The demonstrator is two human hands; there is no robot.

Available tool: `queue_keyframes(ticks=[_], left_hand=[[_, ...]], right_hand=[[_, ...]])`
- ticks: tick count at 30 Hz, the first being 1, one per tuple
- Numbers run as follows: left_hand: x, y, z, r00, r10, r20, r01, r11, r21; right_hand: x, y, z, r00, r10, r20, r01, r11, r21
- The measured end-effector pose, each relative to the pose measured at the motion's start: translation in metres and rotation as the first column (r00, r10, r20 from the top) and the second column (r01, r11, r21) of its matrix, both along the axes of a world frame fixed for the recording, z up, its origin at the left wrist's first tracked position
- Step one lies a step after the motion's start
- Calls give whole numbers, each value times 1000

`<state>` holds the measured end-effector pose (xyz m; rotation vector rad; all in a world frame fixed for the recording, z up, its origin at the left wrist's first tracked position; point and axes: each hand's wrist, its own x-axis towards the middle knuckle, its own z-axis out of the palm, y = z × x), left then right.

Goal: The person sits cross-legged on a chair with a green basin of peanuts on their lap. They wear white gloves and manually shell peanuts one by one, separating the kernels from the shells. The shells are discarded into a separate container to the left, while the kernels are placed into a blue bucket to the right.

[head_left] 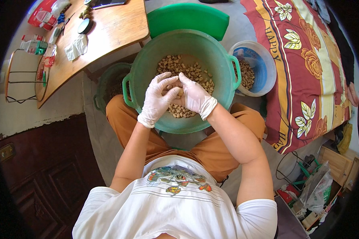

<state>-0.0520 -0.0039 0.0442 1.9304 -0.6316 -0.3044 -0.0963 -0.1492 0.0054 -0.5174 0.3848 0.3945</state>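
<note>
Both hands wear thin whitish gloves and are held close together over a large green plastic basin (182, 37). Unshelled peanuts (182, 112) lie on the basin's bottom, around and below the hands. My left hand (160, 97) is curled, with its thumb against a pale peanut (179, 93) between the two palms. My right hand (196, 94) is cupped beside it, fingers pointing up and inward, with peanuts resting in the palm area. The fingertips of the two hands nearly meet. Part of what lies between them is hidden by the fingers.
A white bucket (269, 71) with peanuts stands right of the basin. A smaller green tub (100, 86) is at its left, partly under a wooden table (116, 30) holding a tissue and a round lid. Behind lies a bright green plastic piece (188, 16). A patterned bedspread (299, 68) hangs at right.
</note>
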Motion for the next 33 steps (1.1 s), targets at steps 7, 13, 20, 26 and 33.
queue_keyframes(ticks=[7,13,20,26,33], left_hand=[[-1,1,-2,950,-42,-308,-25,978,-208],[11,12,-6,679,-168,-715,-309,818,-485],[14,15,-21,610,-203,-766,-325,817,-476],[3,-5,3,951,216,-223,-270,930,-248],[15,-2,16,884,390,259,-341,915,-214]], right_hand=[[2,-2,3,1000,18,12,-19,997,76],[2,1,13,998,43,-38,-40,996,79],[2,2,15,992,119,42,-119,993,10],[-1,3,4,996,72,58,-73,997,31],[6,-9,6,999,-45,23,42,988,147]])
